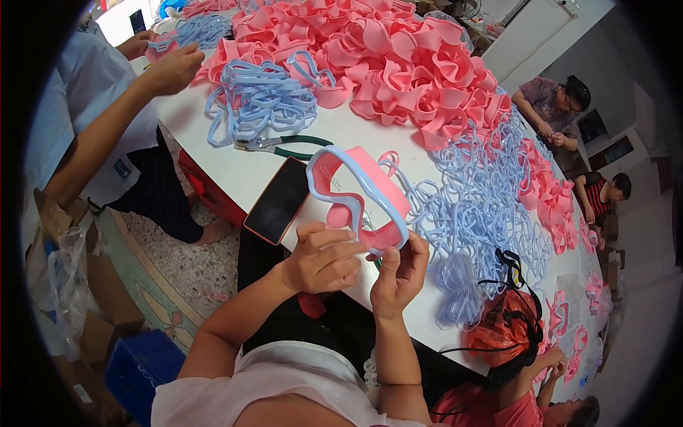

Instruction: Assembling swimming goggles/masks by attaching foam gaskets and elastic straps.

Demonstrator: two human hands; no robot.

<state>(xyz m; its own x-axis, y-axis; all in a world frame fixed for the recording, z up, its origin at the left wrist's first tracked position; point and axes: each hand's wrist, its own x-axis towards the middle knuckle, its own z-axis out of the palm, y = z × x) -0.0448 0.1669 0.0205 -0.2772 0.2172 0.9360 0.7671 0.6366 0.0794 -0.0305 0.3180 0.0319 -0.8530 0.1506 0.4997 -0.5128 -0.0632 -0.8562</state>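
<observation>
Left arm (231, 324) bent, reaching far and right. Left hand (324, 262) has curled fingers, tips touching near rim of pink-and-blue goggle frame (380, 181); cannot tell if it grips. Right arm (395, 349) points almost straight far. Right hand (400, 279) pinches frame's near right corner, thumb up. Frame held over near edge of white bench (206, 160). Black phone (276, 203) lies left. Big pink heap (398, 64) far, tangled blue cords (484, 192) right. Blue tub (142, 370) on floor (199, 274), near left. Other people (546, 103) along right side.

Print (326, 173) on pink frame (386, 188) illegible
</observation>
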